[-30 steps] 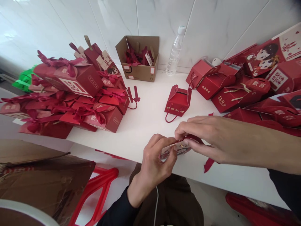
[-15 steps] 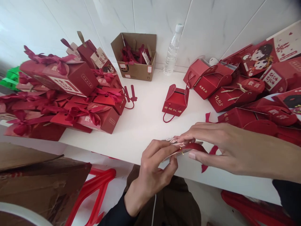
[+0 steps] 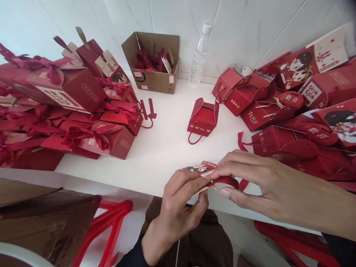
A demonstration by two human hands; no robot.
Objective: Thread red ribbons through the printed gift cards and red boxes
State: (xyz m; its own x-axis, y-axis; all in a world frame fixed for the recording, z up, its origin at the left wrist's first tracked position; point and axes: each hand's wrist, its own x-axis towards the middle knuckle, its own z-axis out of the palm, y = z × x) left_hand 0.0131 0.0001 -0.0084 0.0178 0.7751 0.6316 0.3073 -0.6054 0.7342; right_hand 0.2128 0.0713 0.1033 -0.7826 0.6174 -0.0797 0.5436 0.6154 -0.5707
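Ribbons (image 3: pixel 143 61) in carton (image 3: pixel 156 83), card (image 3: pixel 204 168) in left hand (image 3: pixel 178 207)

To us, the printed piece (image 3: pixel 201 168) we hold and the red box (image 3: pixel 204 118) look like smooth card, the handle (image 3: pixel 191 143) twisted cord. Our ribbons (image 3: pixel 54 74) are softly shining cloth, the carton (image 3: pixel 158 83) matt cardboard, the bottle (image 3: pixel 198 59) clear glossy plastic, the stool (image 3: pixel 124 208) shiny plastic, the wall (image 3: pixel 180 15) smooth, glossy tile.

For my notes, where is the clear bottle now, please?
In the head view, the clear bottle stands near the wall, slightly right of centre, between the open cardboard box and the red boxes on the right.
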